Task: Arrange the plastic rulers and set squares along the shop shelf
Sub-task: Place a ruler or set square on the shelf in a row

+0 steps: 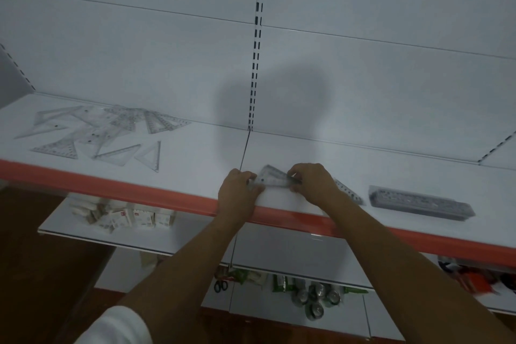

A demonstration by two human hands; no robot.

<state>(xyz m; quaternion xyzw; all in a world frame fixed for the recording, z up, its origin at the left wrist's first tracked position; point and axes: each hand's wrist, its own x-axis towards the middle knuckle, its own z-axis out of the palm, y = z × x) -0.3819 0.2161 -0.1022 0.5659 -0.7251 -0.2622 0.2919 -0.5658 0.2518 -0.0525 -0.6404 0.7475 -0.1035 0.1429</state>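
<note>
No text is legible; red marks on the lower-shelf boxes (122, 216) are too blurred.

Below the hands, on a lower shelf (173, 243), a heap of small white packets (122, 216) lies off to the left. Lower still, directly beneath the hands, sit scissors (221, 285), green packets (282, 283) and a cluster of tin cans (317, 300). Red and orange items (474, 279) lie blurred at the lower right.
</note>
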